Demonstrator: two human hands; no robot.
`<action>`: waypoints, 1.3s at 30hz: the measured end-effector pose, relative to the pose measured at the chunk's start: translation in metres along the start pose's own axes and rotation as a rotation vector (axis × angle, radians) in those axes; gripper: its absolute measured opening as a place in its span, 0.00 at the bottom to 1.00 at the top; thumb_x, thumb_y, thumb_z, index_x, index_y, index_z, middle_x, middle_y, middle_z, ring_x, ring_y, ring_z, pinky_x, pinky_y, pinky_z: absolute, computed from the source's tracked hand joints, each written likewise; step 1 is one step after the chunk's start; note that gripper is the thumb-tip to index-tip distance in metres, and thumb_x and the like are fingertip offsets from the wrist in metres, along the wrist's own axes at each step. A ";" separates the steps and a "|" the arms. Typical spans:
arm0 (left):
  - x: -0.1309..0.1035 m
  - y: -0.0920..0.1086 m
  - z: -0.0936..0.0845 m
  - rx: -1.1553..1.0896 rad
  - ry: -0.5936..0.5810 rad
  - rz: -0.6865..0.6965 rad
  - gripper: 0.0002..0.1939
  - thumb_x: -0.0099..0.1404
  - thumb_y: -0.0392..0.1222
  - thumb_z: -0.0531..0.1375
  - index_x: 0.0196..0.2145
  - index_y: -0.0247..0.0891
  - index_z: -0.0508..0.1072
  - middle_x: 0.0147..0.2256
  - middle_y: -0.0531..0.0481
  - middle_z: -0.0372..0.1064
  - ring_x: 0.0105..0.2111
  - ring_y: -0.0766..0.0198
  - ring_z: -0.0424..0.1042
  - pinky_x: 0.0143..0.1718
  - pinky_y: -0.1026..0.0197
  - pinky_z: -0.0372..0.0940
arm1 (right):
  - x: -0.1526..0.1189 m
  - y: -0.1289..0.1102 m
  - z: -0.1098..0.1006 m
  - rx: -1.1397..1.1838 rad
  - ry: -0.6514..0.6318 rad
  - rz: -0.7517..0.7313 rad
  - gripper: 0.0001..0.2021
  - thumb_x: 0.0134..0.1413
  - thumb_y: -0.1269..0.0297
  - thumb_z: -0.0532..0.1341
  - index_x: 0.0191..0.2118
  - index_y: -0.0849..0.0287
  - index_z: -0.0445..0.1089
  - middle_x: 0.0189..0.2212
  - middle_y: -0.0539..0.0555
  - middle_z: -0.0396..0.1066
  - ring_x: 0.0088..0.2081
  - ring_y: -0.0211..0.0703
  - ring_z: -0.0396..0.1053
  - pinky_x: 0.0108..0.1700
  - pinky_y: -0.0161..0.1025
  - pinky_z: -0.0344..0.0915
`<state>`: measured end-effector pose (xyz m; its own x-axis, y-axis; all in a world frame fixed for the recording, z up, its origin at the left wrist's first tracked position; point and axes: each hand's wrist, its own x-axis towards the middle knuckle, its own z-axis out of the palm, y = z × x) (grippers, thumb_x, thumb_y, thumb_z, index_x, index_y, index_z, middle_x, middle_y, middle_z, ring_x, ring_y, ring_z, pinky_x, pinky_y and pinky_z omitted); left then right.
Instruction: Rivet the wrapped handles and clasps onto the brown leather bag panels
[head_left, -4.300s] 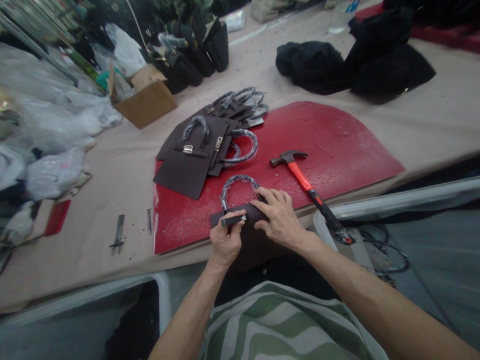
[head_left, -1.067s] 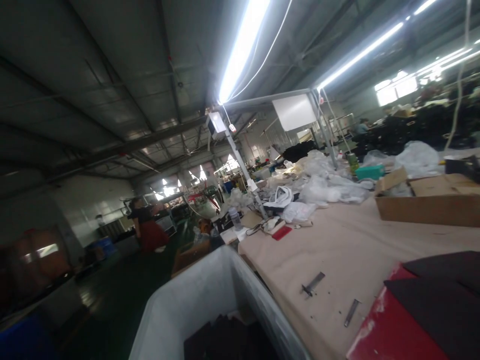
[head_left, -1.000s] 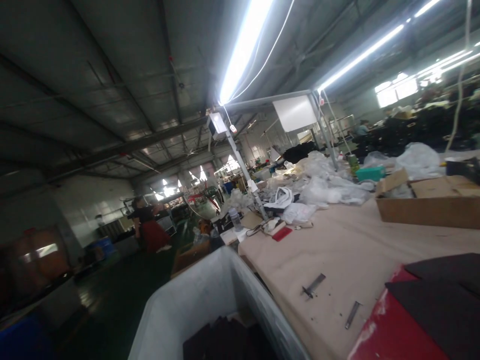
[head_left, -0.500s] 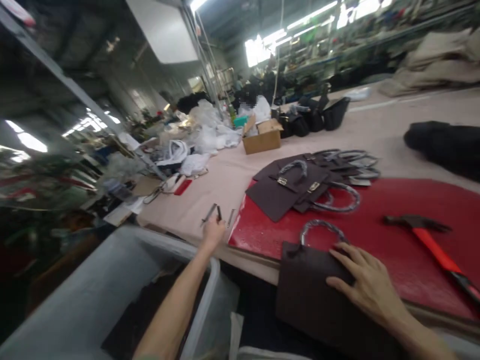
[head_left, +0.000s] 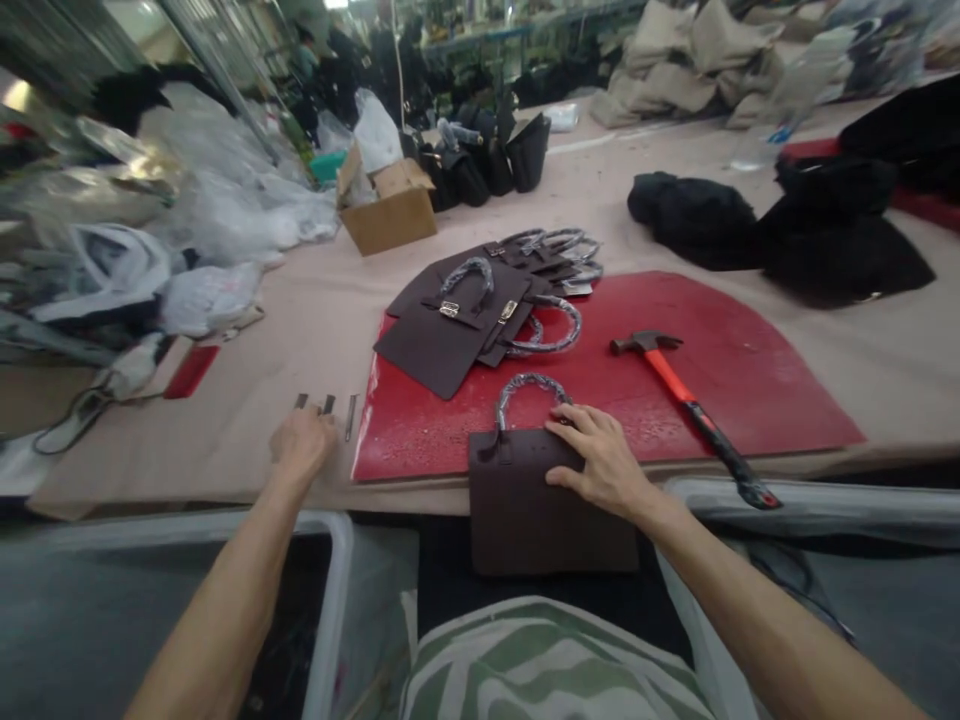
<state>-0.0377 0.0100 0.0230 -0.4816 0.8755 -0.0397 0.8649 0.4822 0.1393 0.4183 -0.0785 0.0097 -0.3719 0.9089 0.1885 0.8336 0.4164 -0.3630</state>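
My left hand (head_left: 304, 440) is at the table on the left, its fingers curled around the lower end of a short dark metal rod (head_left: 328, 404). A second metal rod (head_left: 301, 401) and a slim metal tool (head_left: 351, 416) lie beside it; the fingertips are partly hidden. My right hand (head_left: 600, 462) grips the upper right part of a dark brown handbag panel (head_left: 551, 530), with the thumb on its face and the fingers by the handle base. Its curved handle (head_left: 529, 385) is wrapped in clear plastic and points away from me. The panel hangs over the table's front edge.
Similar brown panels (head_left: 435, 350) are piled on a red mat (head_left: 720, 330). A claw hammer (head_left: 690, 405) lies on the mat's right, its grip past the edge. Behind are a cardboard box (head_left: 390, 220) and black fabric pieces (head_left: 690, 215). A grey bin (head_left: 341, 570) stands at lower left.
My view has swung right and levelled, showing more of the mat and the black pieces. My left hand stays at the metal tools, and my right hand remains on the handbag panel.
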 end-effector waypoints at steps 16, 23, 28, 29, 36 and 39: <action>0.034 0.034 0.003 -0.071 -0.192 -0.017 0.07 0.54 0.39 0.65 0.30 0.31 0.77 0.37 0.28 0.78 0.44 0.43 0.78 0.38 0.58 0.67 | 0.002 0.026 0.023 -0.050 0.157 -0.111 0.32 0.58 0.37 0.57 0.57 0.57 0.70 0.60 0.62 0.66 0.58 0.66 0.62 0.56 0.63 0.61; 0.025 0.032 -0.020 -0.359 -0.190 0.017 0.05 0.55 0.35 0.59 0.22 0.36 0.67 0.22 0.40 0.72 0.33 0.44 0.79 0.32 0.54 0.71 | 0.001 0.006 0.007 -0.013 0.039 -0.016 0.34 0.50 0.44 0.69 0.58 0.58 0.70 0.61 0.63 0.65 0.60 0.64 0.58 0.60 0.60 0.57; -0.047 0.072 -0.029 -1.249 -0.221 0.125 0.15 0.56 0.43 0.64 0.39 0.37 0.67 0.29 0.52 0.75 0.32 0.58 0.80 0.37 0.55 0.75 | 0.000 0.002 0.005 -0.003 0.035 0.024 0.36 0.46 0.47 0.72 0.59 0.58 0.70 0.61 0.62 0.65 0.61 0.63 0.57 0.62 0.59 0.55; -0.069 0.088 -0.026 -1.421 -0.289 0.172 0.20 0.53 0.43 0.67 0.42 0.37 0.68 0.31 0.52 0.76 0.33 0.59 0.80 0.39 0.54 0.76 | 0.000 0.001 0.005 -0.001 0.035 0.026 0.36 0.46 0.47 0.72 0.59 0.58 0.69 0.61 0.62 0.64 0.61 0.63 0.57 0.62 0.59 0.54; -0.183 0.188 0.031 -1.465 -0.463 0.427 0.09 0.64 0.43 0.63 0.39 0.36 0.72 0.35 0.48 0.78 0.35 0.63 0.79 0.43 0.58 0.75 | -0.001 -0.002 0.003 0.009 0.032 0.024 0.35 0.44 0.49 0.74 0.57 0.58 0.70 0.61 0.61 0.64 0.61 0.62 0.57 0.62 0.58 0.54; -0.194 0.196 0.046 -1.312 -0.371 0.508 0.05 0.68 0.41 0.58 0.37 0.37 0.70 0.35 0.48 0.77 0.35 0.64 0.78 0.43 0.59 0.75 | -0.001 -0.003 0.002 0.022 0.044 0.020 0.35 0.44 0.50 0.74 0.57 0.58 0.70 0.61 0.61 0.65 0.60 0.62 0.57 0.62 0.58 0.54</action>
<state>0.2320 -0.0635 0.0127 0.0709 0.9951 0.0684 0.0814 -0.0741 0.9939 0.4157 -0.0803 0.0091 -0.3362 0.9156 0.2203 0.8314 0.3985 -0.3873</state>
